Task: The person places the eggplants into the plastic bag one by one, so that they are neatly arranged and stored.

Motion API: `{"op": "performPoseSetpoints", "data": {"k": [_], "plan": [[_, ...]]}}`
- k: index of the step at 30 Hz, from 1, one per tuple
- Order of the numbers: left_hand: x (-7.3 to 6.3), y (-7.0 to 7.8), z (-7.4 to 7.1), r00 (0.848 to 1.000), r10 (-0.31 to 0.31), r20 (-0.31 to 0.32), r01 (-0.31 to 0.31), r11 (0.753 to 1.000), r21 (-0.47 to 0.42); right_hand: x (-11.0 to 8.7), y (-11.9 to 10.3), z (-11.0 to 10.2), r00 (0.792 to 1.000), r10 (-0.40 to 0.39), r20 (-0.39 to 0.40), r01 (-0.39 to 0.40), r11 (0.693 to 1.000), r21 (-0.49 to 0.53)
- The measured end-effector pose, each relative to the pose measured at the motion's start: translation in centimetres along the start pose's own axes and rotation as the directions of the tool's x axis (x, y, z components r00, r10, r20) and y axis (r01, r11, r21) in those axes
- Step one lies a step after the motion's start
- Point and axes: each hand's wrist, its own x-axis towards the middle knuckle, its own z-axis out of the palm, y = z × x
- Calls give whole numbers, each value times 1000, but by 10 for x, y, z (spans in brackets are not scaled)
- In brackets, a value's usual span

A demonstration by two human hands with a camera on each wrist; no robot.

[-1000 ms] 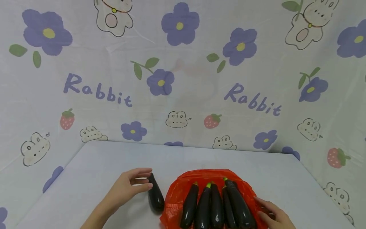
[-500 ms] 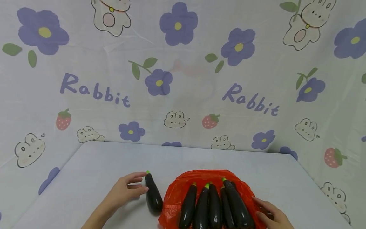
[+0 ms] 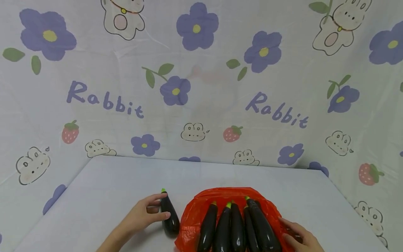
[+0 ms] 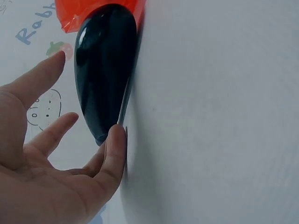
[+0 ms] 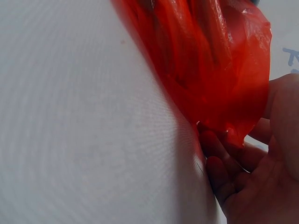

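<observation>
Left of the bag, a dark eggplant (image 3: 170,224) lies on the table with its green stem end pointing away. My left hand (image 3: 138,215) reaches over it from the left, fingers spread. In the left wrist view, a fingertip meets the stem end of the eggplant (image 4: 105,70), while the thumb stands apart from its side. Several more eggplants (image 3: 237,227) lie side by side in an opened red plastic bag (image 3: 192,218). My right hand (image 3: 302,236) holds the bag's right side; in the right wrist view, the bag's edge (image 5: 233,107) lies between thumb and fingers.
A white table (image 3: 126,175) carries everything. Behind it hangs a pale cloth (image 3: 214,94) printed with purple flowers, rabbits and strawberries. The single eggplant's rounded end lies close beside the bag.
Since half a second ago, my left hand has shifted slightly right, so its fingertips overlap the single eggplant more. My right hand and the bag stay in place.
</observation>
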Motion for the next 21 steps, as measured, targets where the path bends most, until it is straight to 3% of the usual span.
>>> {"op": "performPoseSetpoints", "data": {"k": [5,8,14,21], "plan": [[3,1,7,999,-46,-24,47,996,71,0,-1,0,1000,-7,2,8,1000,-7],[4,1,9,999,-43,-21,45,994,95,1,-1,0,1000,-10,6,10,1000,-18],[3,-1,7,1000,-15,21,13,996,86,1,-1,0,1000,-8,2,8,1000,-14],[3,-1,4,996,-36,86,31,998,63,1,1,-1,1000,0,-3,0,1000,-10]]}}
